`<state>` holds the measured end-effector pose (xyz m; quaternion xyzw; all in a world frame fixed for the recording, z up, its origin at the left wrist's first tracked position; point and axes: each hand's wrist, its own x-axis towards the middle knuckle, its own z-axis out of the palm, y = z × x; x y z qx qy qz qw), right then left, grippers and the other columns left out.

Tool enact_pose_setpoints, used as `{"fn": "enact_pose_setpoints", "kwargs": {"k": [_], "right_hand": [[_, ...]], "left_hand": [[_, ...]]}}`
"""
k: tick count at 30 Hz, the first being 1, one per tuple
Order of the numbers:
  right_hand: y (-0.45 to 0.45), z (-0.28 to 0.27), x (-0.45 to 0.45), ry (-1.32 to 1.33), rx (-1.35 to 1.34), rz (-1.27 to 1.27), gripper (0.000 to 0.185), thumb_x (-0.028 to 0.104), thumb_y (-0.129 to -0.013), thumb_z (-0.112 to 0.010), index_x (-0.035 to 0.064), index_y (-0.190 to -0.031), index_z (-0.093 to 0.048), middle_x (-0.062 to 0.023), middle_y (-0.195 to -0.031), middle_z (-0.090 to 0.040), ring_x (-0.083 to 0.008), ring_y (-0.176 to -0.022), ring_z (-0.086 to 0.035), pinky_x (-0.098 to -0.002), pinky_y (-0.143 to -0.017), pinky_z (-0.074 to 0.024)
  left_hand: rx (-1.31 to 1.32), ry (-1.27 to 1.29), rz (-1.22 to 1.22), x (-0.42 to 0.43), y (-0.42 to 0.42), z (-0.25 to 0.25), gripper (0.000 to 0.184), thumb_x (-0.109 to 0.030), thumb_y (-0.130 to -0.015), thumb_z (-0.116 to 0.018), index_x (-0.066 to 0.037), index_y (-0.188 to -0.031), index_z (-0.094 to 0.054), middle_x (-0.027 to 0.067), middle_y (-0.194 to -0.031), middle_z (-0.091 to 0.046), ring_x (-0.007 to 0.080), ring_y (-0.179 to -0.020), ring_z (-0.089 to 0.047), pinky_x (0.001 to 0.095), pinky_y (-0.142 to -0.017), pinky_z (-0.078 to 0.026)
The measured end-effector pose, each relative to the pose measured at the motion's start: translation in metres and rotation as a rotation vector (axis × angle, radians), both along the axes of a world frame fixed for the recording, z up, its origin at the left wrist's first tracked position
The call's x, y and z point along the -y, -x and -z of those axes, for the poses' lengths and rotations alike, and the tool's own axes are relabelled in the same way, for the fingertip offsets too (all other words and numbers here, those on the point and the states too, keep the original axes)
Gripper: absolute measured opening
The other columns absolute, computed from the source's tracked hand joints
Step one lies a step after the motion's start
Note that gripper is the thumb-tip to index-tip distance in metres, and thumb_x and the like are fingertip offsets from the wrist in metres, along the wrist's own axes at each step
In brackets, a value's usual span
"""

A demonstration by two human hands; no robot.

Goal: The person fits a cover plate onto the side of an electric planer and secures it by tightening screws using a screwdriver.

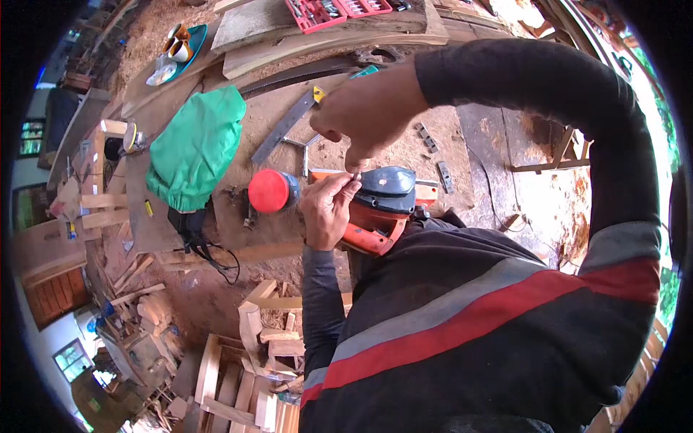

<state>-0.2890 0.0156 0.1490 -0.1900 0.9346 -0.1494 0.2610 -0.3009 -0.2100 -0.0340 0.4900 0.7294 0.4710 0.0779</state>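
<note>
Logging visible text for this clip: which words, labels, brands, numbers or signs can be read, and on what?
No text can be read.
Tool: any lettering is too small and blurred.
Red lid: no readable lettering.
Square: any scale marks are too small.

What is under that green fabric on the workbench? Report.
A black strapped item pokes out from under the green fabric. The rest is covered; I cannot see what lies there.
</note>
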Motion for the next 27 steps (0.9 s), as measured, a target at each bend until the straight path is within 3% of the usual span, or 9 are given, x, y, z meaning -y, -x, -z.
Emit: {"fn": "enact_pose_setpoints", "kwargs": {"k": [3, 5, 7, 13, 15, 19, 23, 25, 27], "right_hand": [[-0.008, -0.006, -0.021, 0.160, 0.063, 0.091, 0.039, 0.021, -0.083, -0.082, 0.0012, -0.109, -0.061, -0.0219, -0.109, -0.066, -0.0410, -0.110, -0.064, -0.0519, -0.088, -0.0509], [-0.011, -0.007, -0.039, 0.247, -0.170, -0.147, 0.031, 0.015, -0.087, -0.077, 0.0003, -0.108, -0.061, -0.0208, -0.110, -0.066, -0.0408, -0.112, -0.063, -0.0521, -0.088, -0.0502], [-0.030, -0.015, -0.035, 0.246, -0.267, -0.085, 0.022, 0.011, -0.094, -0.068, -0.0003, -0.111, -0.062, -0.0198, -0.107, -0.066, -0.0401, -0.106, -0.065, -0.0528, -0.085, -0.0510], [-0.047, 0.007, -0.039, -0.135, -0.130, 0.106, 0.025, 0.020, -0.102, -0.058, 0.0011, -0.117, -0.063, -0.0209, -0.101, -0.065, -0.0399, -0.093, -0.068, -0.0547, -0.082, -0.0526], [-0.049, 0.022, -0.046, 0.099, -0.606, -0.239, 0.030, 0.027, -0.104, -0.061, -0.0002, -0.115, -0.063, -0.0236, -0.089, -0.067, -0.0421, -0.087, -0.068, -0.0531, -0.081, -0.0535], [-0.054, 0.025, -0.042, 0.447, -0.710, -0.172, 0.036, 0.033, -0.104, -0.062, -0.0016, -0.115, -0.061, -0.0241, -0.092, -0.068, -0.0413, -0.088, -0.069, -0.0514, -0.079, -0.0543], [-0.048, 0.007, -0.039, 0.003, -0.319, -0.105, 0.036, 0.031, -0.104, -0.063, -0.0037, -0.113, -0.057, -0.0225, -0.110, -0.066, -0.0382, -0.101, -0.070, -0.0502, -0.081, -0.0541], [-0.052, 0.006, -0.037, -0.049, -0.282, -0.085, 0.035, 0.030, -0.104, -0.062, -0.0037, -0.112, -0.056, -0.0224, -0.108, -0.067, -0.0387, -0.101, -0.070, -0.0504, -0.080, -0.0540], [-0.060, 0.008, -0.037, 0.196, -0.399, 0.016, 0.030, 0.022, -0.097, -0.066, -0.0013, -0.116, -0.061, -0.0209, -0.099, -0.068, -0.0400, -0.100, -0.069, -0.0490, -0.088, -0.0555]], "left_hand": [[0.169, 0.021, -0.019, -0.002, 0.000, 0.001, 0.019, -0.014, -0.094, -0.078, 0.001, -0.105, -0.075, 0.0139, -0.095, -0.077, 0.0287, -0.085, -0.074, 0.0382, -0.077, -0.056], [0.210, 0.076, -0.037, -0.001, -0.001, -0.002, 0.020, -0.015, -0.094, -0.078, 0.002, -0.105, -0.075, 0.0143, -0.095, -0.077, 0.0285, -0.086, -0.074, 0.0371, -0.077, -0.056], [0.260, 0.048, 0.014, 0.000, 0.002, -0.001, 0.022, -0.015, -0.096, -0.077, 0.003, -0.107, -0.075, 0.0142, -0.096, -0.078, 0.0247, -0.086, -0.075, 0.0352, -0.080, -0.057], [0.405, 0.051, 0.091, -0.002, 0.010, 0.005, 0.023, -0.014, -0.097, -0.077, 0.003, -0.113, -0.075, 0.0138, -0.100, -0.079, 0.0176, -0.092, -0.074, 0.0323, -0.084, -0.058], [0.364, 0.100, 0.100, 0.000, 0.012, 0.006, 0.024, -0.012, -0.096, -0.078, 0.003, -0.114, -0.074, 0.0140, -0.102, -0.079, 0.0177, -0.093, -0.075, 0.0313, -0.085, -0.058], [0.333, 0.152, 0.064, 0.003, 0.014, 0.013, 0.025, -0.012, -0.096, -0.077, 0.005, -0.114, -0.074, 0.0131, -0.102, -0.080, 0.0174, -0.092, -0.075, 0.0304, -0.085, -0.058], [0.499, 0.080, 0.090, 0.000, 0.014, 0.012, 0.023, -0.011, -0.097, -0.077, 0.004, -0.114, -0.074, 0.0116, -0.101, -0.080, 0.0158, -0.092, -0.074, 0.0298, -0.085, -0.058], [0.488, 0.101, 0.106, -0.005, 0.014, -0.001, 0.022, -0.011, -0.097, -0.076, 0.004, -0.114, -0.074, 0.0111, -0.101, -0.080, 0.0153, -0.093, -0.074, 0.0296, -0.085, -0.058], [0.481, 0.125, 0.114, -0.003, 0.014, -0.008, 0.021, -0.010, -0.098, -0.075, 0.004, -0.113, -0.074, 0.0107, -0.100, -0.079, 0.0149, -0.093, -0.074, 0.0294, -0.085, -0.058]]}}
